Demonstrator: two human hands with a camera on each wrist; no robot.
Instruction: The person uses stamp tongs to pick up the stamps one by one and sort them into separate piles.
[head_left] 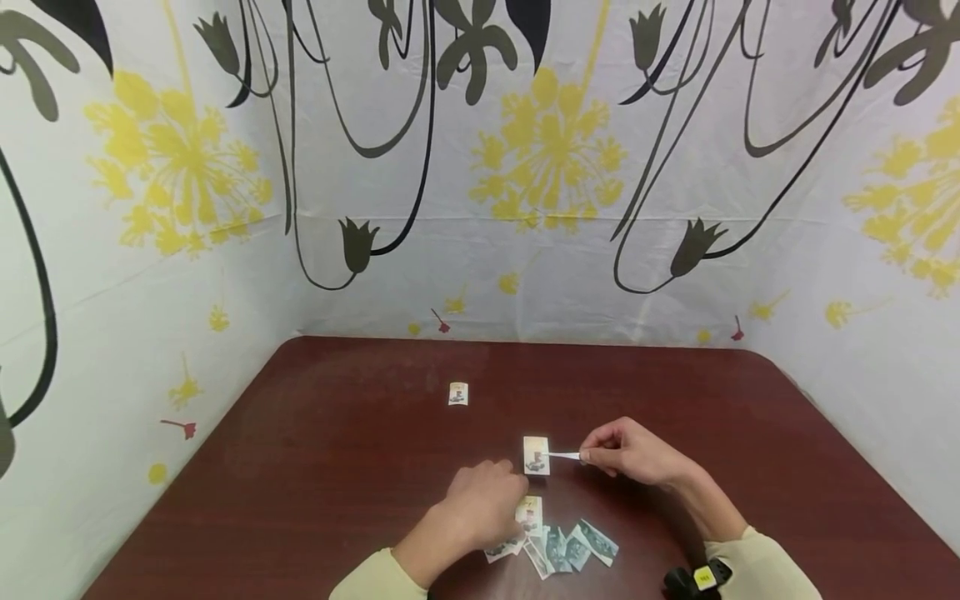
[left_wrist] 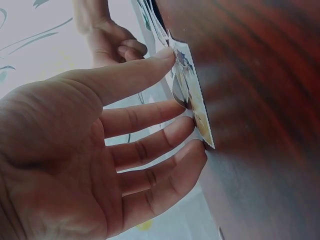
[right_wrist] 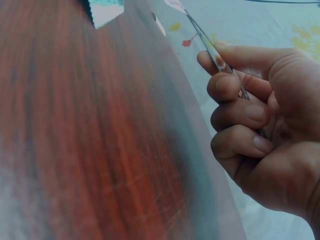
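Observation:
My right hand (head_left: 637, 454) grips metal tweezers (right_wrist: 214, 52) with curled fingers. At the tweezers' tips is a pale postage stamp (head_left: 536, 456) with a small dark picture, held over the table. Thumb and fingers of my left hand (head_left: 483, 504) are spread, their tips down at a stamp with a perforated edge (left_wrist: 202, 107). This yellowish stamp (head_left: 529, 510) lies beside the hand, partly over other pale stamps. To its right, several blue-grey stamps (head_left: 557, 550) lie fanned and overlapping. The left hand hides part of the group.
One more stamp (head_left: 458, 393) lies alone farther back on the dark red-brown table (head_left: 360, 417). A patterned cloth (head_left: 465, 283) stands around the table's back and sides. A black device with a yellow label (head_left: 703, 577) sits at the right wrist.

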